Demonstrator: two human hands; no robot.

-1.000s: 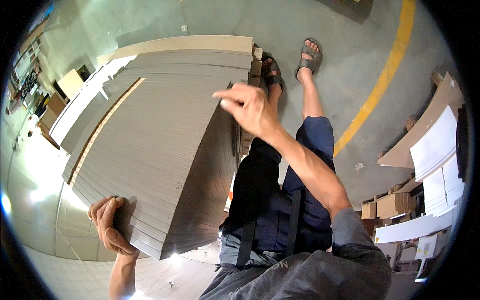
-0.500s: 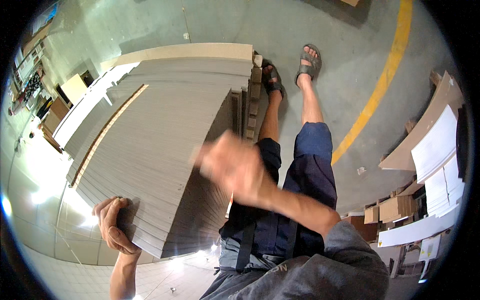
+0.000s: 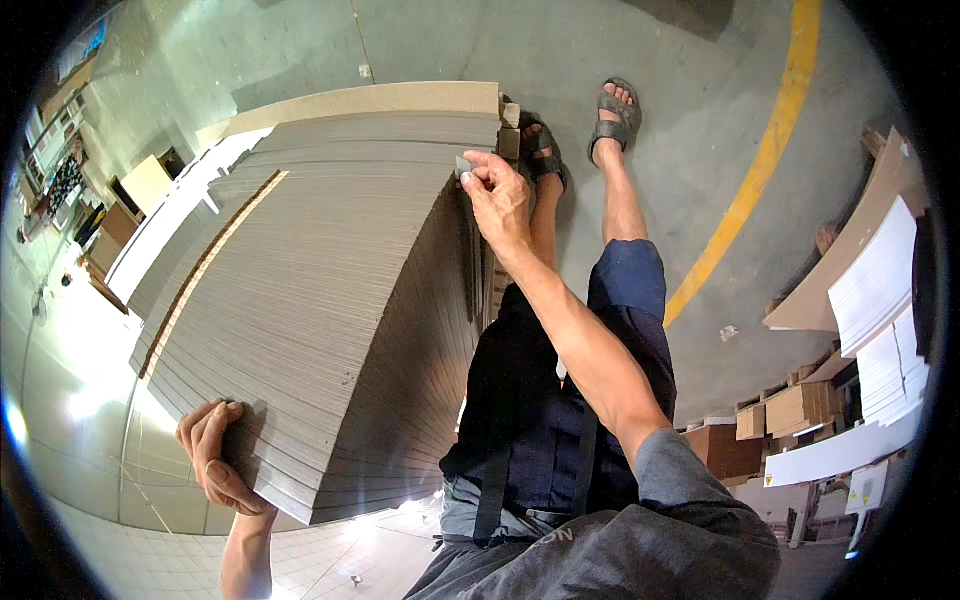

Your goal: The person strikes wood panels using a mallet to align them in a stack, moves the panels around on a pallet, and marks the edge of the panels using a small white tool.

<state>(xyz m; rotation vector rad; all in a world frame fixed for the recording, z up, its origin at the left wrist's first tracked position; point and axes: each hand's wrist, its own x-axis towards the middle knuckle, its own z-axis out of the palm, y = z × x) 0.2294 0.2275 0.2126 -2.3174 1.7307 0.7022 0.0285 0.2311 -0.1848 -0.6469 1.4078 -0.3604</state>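
Note:
A tall stack of grey cardboard sheets (image 3: 300, 270) fills the left and middle of the view, its layers showing as fine lines. My left hand (image 3: 222, 455) is closed around the stack's near left corner, fingers bent over the top edge and thumb lower down. At the far right corner of the stack, my right hand (image 3: 500, 200) pinches a small flat grey piece (image 3: 462, 166) between thumb and fingertips. What exactly this piece is, I cannot make out. A narrow tan strip (image 3: 210, 260) runs along the stack's left part.
A pale board (image 3: 400, 98) stands along the stack's far side, with wooden pallet blocks (image 3: 509, 142) at its right. My sandalled feet are on the grey floor, left of a yellow line (image 3: 745, 200). White sheets (image 3: 875, 280) and cardboard boxes (image 3: 800, 412) stand at the right.
My right hand has swept away from me, from the stack's near side to its far right corner, and its blur is gone. My left hand keeps its hold on the near left corner.

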